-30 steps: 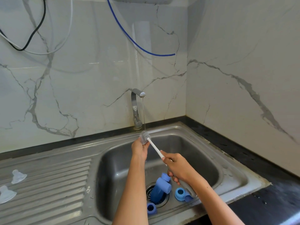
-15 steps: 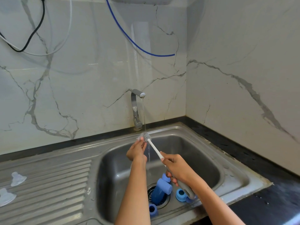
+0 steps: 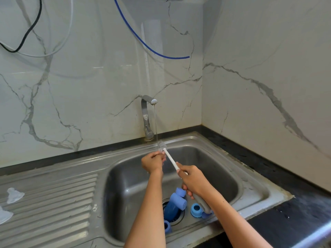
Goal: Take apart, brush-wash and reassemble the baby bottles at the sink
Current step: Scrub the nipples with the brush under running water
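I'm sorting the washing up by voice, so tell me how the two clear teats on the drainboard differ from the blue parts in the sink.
The teats are clear and pale; the blue parts are opaque blue. The teats lie on the ribbed drainboard, left of the basin; the blue parts lie in the basin around the drain. The teats lie apart from each other; several blue parts are bunched together. Neither hand is on either group.

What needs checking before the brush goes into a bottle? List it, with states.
1. Water running from the steel tap: ok.
2. Grey bristle head of the white-handled bottle brush under the stream: ok.
3. Right hand grips the handle: ok.
4. Left hand free to lift a bottle: cannot tell; its fingers sit at the bristles.
5. Blue plastic bottle within reach in the steel sink basin: ok.
6. Clear teats set aside on the drainboard: ok.
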Demonstrator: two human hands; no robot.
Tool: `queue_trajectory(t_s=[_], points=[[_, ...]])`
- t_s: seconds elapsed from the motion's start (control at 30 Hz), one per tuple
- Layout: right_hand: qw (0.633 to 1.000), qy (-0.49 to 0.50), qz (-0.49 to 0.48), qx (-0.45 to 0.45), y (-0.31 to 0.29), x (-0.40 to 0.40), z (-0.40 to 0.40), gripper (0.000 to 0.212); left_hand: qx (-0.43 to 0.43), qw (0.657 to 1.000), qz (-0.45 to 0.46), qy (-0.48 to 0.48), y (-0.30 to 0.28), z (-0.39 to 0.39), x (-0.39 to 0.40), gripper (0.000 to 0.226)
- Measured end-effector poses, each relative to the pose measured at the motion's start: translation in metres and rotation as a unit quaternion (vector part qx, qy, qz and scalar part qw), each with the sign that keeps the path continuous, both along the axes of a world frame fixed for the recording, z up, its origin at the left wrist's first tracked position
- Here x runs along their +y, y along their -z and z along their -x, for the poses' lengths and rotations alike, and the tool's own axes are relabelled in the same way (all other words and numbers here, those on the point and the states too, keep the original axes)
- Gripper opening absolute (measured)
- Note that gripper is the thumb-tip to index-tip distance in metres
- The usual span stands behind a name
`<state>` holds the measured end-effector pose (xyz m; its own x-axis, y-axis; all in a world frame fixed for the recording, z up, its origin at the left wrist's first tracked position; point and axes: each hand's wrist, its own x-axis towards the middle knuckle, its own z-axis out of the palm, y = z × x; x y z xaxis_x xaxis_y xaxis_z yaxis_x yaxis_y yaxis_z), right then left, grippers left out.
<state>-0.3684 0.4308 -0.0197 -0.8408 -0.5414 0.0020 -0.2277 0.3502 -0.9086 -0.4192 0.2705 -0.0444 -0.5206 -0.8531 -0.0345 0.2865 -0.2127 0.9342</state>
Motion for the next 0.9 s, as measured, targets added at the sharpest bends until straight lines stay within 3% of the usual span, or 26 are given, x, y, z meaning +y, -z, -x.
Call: queue_trajectory(t_s=[0.13, 0.3, 0.5, 0.77, 0.9], points=[[1.0, 0.013, -0.013, -0.011, -0.003, 0.005, 0.006, 0.042, -0.02, 0.998, 0.054, 0.019, -0.001, 0.001, 0.008, 0.01], [0.999, -0.022, -0.017, -0.037, 0.004, 0.014, -0.004, 0.041, -0.031, 0.995, -0.026, -0.093, 0.003, -0.003, -0.014, 0.018], [1.0, 0.006, -0.007, -0.014, -0.002, 0.004, 0.004, 0.043, -0.003, 1.0, -0.006, 0.011, -0.002, -0.001, 0.0, 0.019], [1.0, -0.001, 0.026, -0.013, -0.003, 0.01, 0.001, 0.039, 0.052, 0.988, -0.14, -0.03, 0.004, -0.008, -0.012, 0.026], [1.0, -0.012, -0.013, -0.015, 0.001, 0.007, -0.002, 0.042, 0.023, 0.997, -0.067, -0.019, 0.006, -0.003, -0.014, 0.022]])
